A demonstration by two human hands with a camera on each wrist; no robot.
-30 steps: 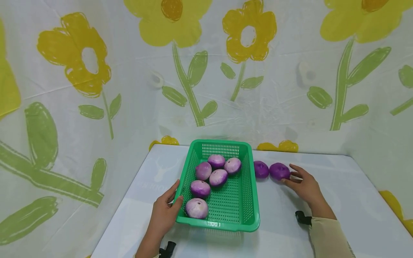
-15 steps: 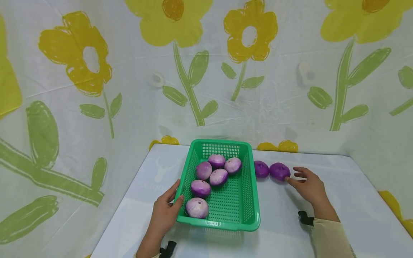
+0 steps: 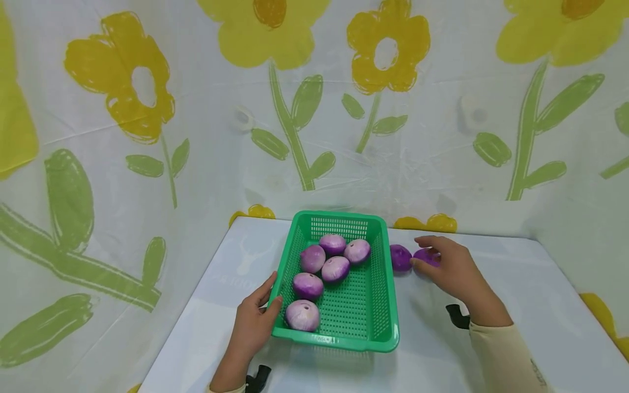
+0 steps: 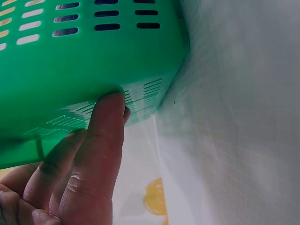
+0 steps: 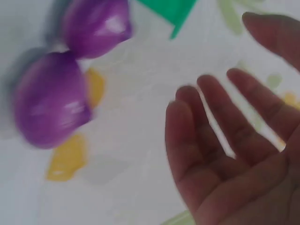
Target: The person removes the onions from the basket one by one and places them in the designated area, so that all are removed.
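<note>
My left hand (image 3: 251, 327) grips the left wall of a green slotted basket (image 3: 346, 316), near its front corner; the left wrist view shows fingers against the basket wall (image 4: 70, 65). Several purple onions lie inside along the left and back, including a pale one (image 3: 302, 315) at the front and a darker one (image 3: 308, 286) behind it. Outside, two deep purple onions sit side by side right of the basket, one near it (image 3: 401, 258) and one farther right (image 3: 423, 255). My right hand (image 3: 454, 270), fingers spread, partly covers the farther onion; the right wrist view shows its palm (image 5: 243, 187) bare.
Everything stands on a white table (image 3: 535, 305). A white cloth (image 3: 432, 180) printed with yellow flowers hangs behind and at both sides. Black wrist mounts (image 3: 458, 316) stick out from both arms.
My right hand has moved left and forward, from beside the farther onion to over it, hiding part of it. The left hand and basket keep their places; the head view has shifted slightly.
</note>
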